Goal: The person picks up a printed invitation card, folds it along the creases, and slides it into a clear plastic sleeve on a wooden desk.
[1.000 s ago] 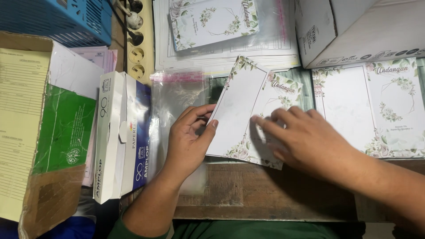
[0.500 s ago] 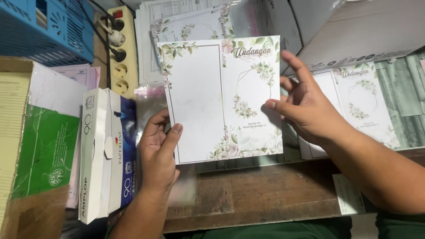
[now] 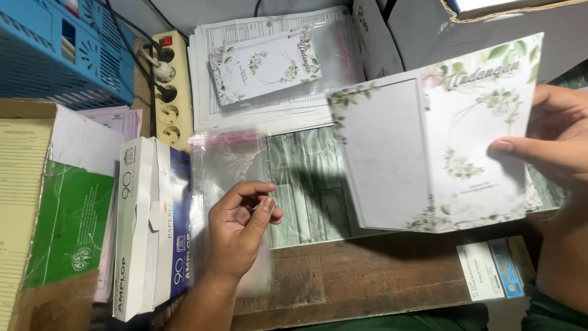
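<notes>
My right hand (image 3: 551, 138) holds an opened white floral card (image 3: 435, 141) up above the table, thumb on its front and fingers behind. My left hand (image 3: 239, 230) has let go of the card and rests on a stack of clear plastic sleeves (image 3: 226, 178), with thumb and forefinger pinched over the top sleeve. Whether it grips the sleeve I cannot tell. A second floral card in a clear sleeve (image 3: 266, 64) lies on a pile of printed sheets (image 3: 245, 104) at the back.
A white and blue envelope box (image 3: 150, 227) stands left of the sleeves. Farther left lie green and yellow paper packs (image 3: 58, 227). A blue plastic basket (image 3: 55, 49) and a power strip (image 3: 166, 86) are at the back left. Cardboard boxes (image 3: 398, 30) stand back right.
The card has swung to the right, carried by my right hand alone. My left hand released it and dropped onto the clear sleeves.
</notes>
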